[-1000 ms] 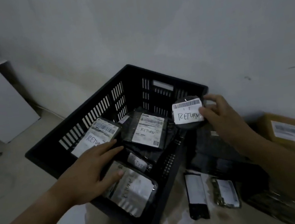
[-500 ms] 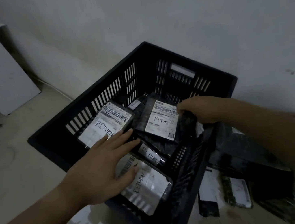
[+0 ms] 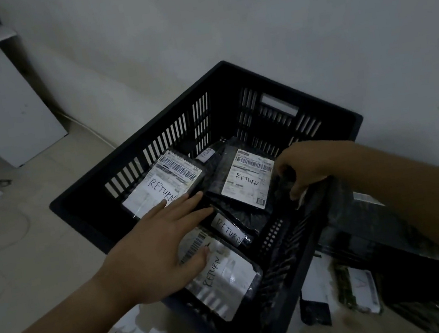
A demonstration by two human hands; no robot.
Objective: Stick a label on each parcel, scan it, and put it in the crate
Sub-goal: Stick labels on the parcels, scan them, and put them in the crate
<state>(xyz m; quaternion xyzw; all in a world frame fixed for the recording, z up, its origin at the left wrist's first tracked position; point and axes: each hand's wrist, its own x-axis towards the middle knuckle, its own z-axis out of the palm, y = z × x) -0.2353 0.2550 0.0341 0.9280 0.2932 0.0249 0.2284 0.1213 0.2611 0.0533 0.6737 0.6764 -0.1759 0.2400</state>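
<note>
1. Head view, nearest first: loose parcels [image 3: 362, 290] lie on the floor just right of the crate [image 3: 78, 211], not yet inside.
2. The left hand [image 3: 165, 247] rests flat, fingers spread wide, on a labelled parcel [image 3: 225, 278] in the crate's near corner.
3. The right hand [image 3: 306, 168] dips over the right wall with its fingers curled down; I cannot tell whether it grips anything.
4. Farther in, a tilted parcel [image 3: 248, 179] marked RETURN overlaps its neighbours.
5. Risk: the glossy pile looks loose, so a push may slide parcels about, and a drop near the wall could land outside.
</note>
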